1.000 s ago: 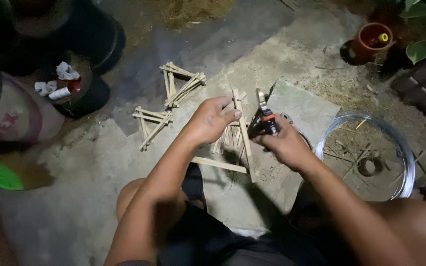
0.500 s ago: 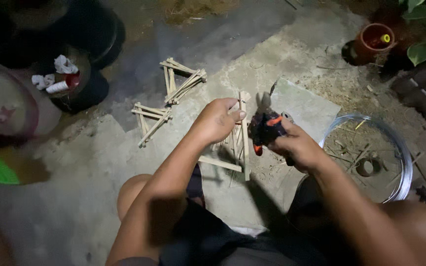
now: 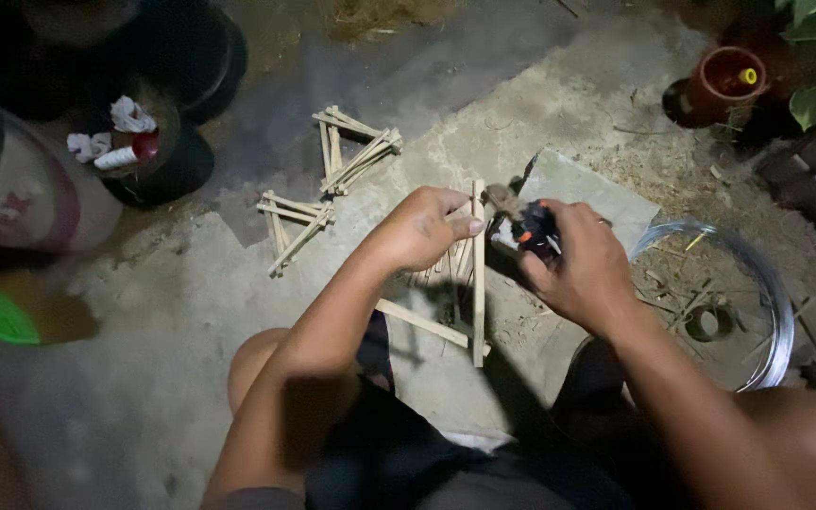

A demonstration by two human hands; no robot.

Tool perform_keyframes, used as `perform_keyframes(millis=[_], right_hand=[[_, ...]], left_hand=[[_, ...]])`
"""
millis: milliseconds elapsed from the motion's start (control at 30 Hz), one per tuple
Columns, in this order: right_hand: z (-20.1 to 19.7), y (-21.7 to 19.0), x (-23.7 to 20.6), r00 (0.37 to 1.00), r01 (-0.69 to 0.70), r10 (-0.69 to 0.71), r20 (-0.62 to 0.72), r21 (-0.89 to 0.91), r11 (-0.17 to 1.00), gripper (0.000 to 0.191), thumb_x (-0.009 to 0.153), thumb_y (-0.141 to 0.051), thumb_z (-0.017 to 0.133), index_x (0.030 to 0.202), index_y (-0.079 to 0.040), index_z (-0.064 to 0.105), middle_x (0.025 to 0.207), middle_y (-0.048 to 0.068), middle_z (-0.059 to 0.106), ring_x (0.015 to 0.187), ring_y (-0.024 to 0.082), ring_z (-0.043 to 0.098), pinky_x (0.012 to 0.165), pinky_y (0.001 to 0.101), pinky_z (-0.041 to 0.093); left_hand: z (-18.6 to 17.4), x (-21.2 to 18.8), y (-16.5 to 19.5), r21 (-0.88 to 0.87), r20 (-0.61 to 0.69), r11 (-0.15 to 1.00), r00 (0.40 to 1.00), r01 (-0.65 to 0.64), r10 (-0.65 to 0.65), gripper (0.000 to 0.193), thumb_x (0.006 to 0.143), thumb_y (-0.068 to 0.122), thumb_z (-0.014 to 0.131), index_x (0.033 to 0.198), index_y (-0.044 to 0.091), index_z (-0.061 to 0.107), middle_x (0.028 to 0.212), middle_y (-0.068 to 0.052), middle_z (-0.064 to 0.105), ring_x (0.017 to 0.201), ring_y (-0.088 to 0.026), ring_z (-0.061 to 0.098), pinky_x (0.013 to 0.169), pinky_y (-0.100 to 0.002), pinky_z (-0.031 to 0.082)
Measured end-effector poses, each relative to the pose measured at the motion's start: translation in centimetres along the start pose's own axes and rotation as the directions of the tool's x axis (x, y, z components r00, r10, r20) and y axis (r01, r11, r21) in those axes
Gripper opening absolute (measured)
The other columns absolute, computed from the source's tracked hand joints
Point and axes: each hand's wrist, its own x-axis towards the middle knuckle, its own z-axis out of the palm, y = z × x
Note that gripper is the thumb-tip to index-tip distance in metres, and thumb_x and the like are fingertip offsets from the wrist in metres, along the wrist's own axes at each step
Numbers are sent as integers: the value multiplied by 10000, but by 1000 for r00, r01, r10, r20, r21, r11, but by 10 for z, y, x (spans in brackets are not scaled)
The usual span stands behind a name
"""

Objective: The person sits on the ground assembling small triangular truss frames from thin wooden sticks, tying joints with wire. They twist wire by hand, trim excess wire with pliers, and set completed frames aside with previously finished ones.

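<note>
The left hand (image 3: 422,229) grips the stick frame (image 3: 477,274), its long stick running away from the person, while the right hand (image 3: 583,269), just beside it, clenches pliers (image 3: 533,229).

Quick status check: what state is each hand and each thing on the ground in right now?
Left hand: closed on the stick frame, holding it up.
Right hand: closed on the pliers.
Stick frame: held upright, lower end at the concrete.
Pliers: gripped, nose at the frame's top.
Two finished stick frames: lying flat, untouched.
Wire coil: lying flat on the ground.
Clay pot: upright.
</note>
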Motion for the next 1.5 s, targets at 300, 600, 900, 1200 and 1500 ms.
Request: perform_keyframes(millis=[300,600,900,1200,1500], right_hand=[[3,-5,-6,1000,-6,6,-11,-22,1000,622,763,-194,817,1310,-20,577,1098,219,628,1019,395,610,851,492,502],[-4,-3,-14,948,187,-208,-240,-106,977,762,761,-262,859,1395,-9,520,1199,225,582,1085,405,571,919,500,481],[-1,-6,-14,988,80,-82,-128,-26,996,779,749,-221,811,1439,-13,513,1193,202,603,1089,395,592,933,486,493],[-6,-6,-11,992,55,-55,-114,-1,998,725,831,-269,779,1460,-24,513,1172,190,633,1044,403,622,904,483,513],[-6,3,-15,981,128,-143,-129,-118,985,748,810,-263,831,1446,-11,527,1142,192,637,1011,390,623,871,486,507]], left_hand=[[4,-3,0,-8,22,998,998,-66,66,369,875,249,710,1214,102,719,1007,-199,742,942,-251,720,871,-365,520],[3,-4,0,17,44,1000,999,17,-18,265,925,257,717,1078,42,736,867,-176,719,815,-212,660,814,-372,523],[3,-7,5,-51,100,996,993,73,-67,325,877,257,738,1135,59,751,904,-156,747,857,-194,652,812,-351,522],[-1,-9,0,-11,116,996,989,90,-88,290,920,244,729,1064,-5,755,793,-204,647,746,-217,569,719,-394,510],[1,-10,-2,-13,114,999,993,37,-35,277,880,269,719,1048,50,748,783,-135,708,750,-202,628,761,-366,522]])
